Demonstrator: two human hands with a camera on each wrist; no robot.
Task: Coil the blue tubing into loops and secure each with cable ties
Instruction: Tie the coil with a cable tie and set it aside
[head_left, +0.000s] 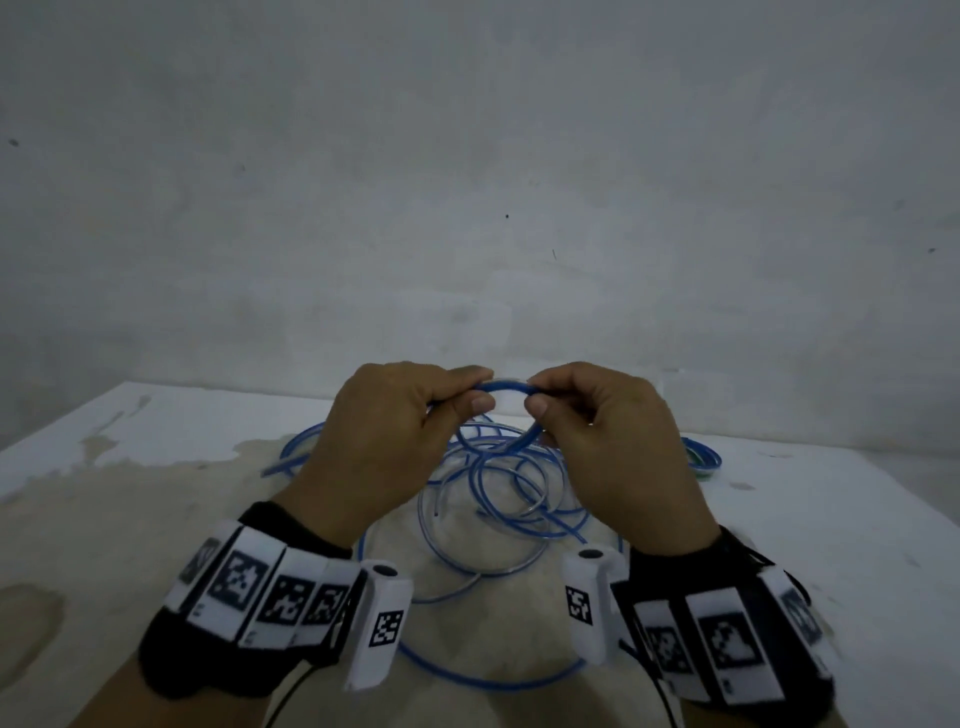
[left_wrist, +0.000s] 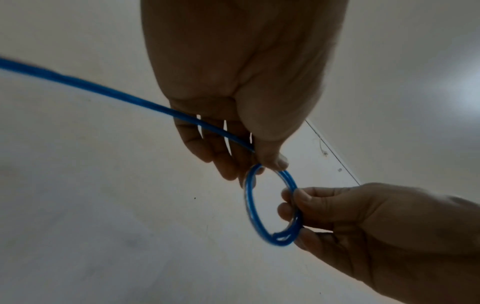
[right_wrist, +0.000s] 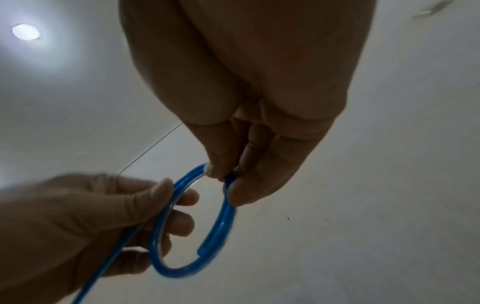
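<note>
Blue tubing (left_wrist: 249, 205), glossy and doubled into a small loop, pinched by left hand (head_left: 384, 441) and right hand (head_left: 608, 441).

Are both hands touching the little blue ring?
Touching. The left wrist view shows the left hand pinching the ring at its top while the right hand grips its side.

Blue tubing (head_left: 506, 387) forms a small doubled loop (left_wrist: 249, 205) held above the table (head_left: 156, 493); the rest sprawls in loose coils mid-table.
</note>
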